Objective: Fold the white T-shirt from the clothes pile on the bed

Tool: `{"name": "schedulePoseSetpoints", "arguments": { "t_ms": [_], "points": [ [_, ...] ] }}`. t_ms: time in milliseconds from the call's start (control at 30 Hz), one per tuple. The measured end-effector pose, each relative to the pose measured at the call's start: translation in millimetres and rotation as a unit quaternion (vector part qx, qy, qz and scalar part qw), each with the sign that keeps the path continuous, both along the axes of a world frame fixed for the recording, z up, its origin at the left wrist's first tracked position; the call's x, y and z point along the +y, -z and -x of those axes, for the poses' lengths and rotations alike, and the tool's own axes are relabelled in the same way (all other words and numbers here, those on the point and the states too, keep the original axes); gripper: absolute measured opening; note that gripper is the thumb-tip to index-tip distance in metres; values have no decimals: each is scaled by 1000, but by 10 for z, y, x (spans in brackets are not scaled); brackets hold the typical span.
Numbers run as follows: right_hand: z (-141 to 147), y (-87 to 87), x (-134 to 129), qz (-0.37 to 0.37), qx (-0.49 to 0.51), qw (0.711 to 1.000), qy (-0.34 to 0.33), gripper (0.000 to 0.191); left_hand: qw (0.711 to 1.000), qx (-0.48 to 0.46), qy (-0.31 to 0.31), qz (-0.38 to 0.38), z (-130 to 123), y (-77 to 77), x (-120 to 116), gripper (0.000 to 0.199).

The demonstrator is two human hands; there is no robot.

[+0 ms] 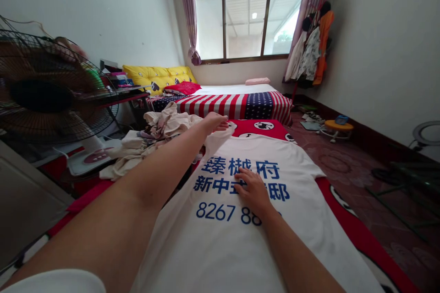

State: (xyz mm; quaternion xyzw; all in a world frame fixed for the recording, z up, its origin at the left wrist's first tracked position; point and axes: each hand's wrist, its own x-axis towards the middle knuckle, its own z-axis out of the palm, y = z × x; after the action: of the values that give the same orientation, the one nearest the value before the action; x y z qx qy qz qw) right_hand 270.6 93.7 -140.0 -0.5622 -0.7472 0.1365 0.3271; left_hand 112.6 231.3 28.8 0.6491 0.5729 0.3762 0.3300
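A white T-shirt (pixel 220 238) with blue Chinese lettering and a phone number lies spread flat on a red bedsheet (pixel 364 233), its neck end pointing away from me. My left hand (pixel 215 122) reaches far forward and pinches the raised edge of the shirt's sleeve (pixel 218 142). My right hand (pixel 252 191) rests palm down on the lettering, fingers slightly apart, gripping nothing. Part of the lettering is hidden under that hand.
A heap of crumpled cloth (pixel 154 135) lies left of the shirt. A large black fan (pixel 44 91) stands at far left. Beyond lies a bed with a flag-patterned cover (pixel 233 106) and yellow cushions (pixel 158 78). A small yellow stool (pixel 338 127) stands on the floor at right.
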Motion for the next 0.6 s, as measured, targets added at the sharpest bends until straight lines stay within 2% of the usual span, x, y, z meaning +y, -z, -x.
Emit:
{"name": "schedulePoseSetpoints", "arguments": {
  "t_ms": [100,200,300,400,533,600],
  "points": [
    [-31,48,36,-19,19,1000,2,28,994,-29,97,37,-25,185,-237,32],
    [-49,90,67,-33,30,999,1,30,987,44,143,54,290,351,-570,41],
    [-49,99,77,-39,24,999,2,31,967,219,129,29,772,501,-1037,39],
    [-35,81,76,-31,9,999,10,31,921,373,109,28,1170,635,-1596,38],
    [-12,65,85,-32,-15,999,15,27,854,517,32,53,1412,784,-2222,41],
    [-7,73,91,-37,-24,999,14,26,839,540,13,69,1469,837,-2409,34]
  ]
}}
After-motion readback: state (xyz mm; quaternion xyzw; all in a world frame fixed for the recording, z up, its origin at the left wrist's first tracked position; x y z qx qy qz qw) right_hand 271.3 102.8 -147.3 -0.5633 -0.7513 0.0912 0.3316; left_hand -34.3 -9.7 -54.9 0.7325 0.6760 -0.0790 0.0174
